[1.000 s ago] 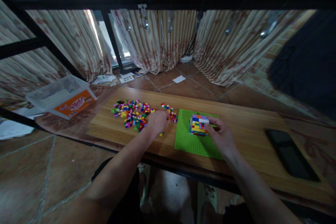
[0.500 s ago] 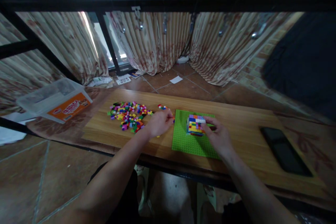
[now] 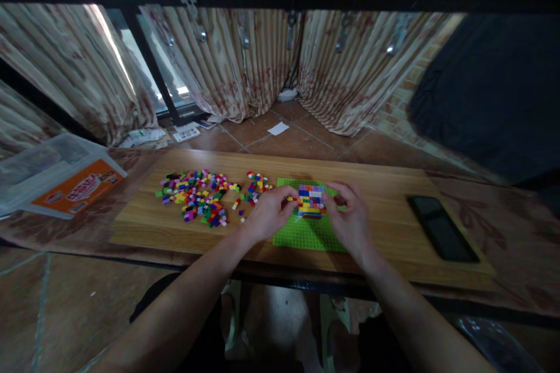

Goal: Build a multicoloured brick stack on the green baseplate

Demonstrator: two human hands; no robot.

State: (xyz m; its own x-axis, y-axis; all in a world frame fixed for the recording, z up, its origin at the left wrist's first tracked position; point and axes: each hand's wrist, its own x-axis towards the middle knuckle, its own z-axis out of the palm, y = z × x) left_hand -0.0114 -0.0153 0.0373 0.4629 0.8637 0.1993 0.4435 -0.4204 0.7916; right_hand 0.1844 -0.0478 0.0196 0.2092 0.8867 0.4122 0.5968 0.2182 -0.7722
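Observation:
A layered block of coloured toy bricks [image 3: 311,201] stands on a green baseplate [image 3: 289,238]. My right hand [image 3: 352,218] is at its right side, thumb and forefinger closed against its edge. From the left comes my left hand [image 3: 273,213], its thumb and forefinger pinching a small yellow toy brick [image 3: 290,199] close to the block's left side. Whether that brick touches the block, I cannot tell. A small cluster of loose bricks [image 3: 254,189] lies just beyond my left hand, partly covered by it.
A large pile of mixed bricks [image 3: 192,192] is spread over the left of the wooden board [image 3: 371,245]. A black phone [image 3: 441,227] lies at the right end. Off the board's left end sits a clear plastic box [image 3: 79,178] with an orange label.
My left hand has moved right, from the loose bricks to the block's left side, bringing a small yellow brick. My right hand stays at the block. The whole view has shifted a little.

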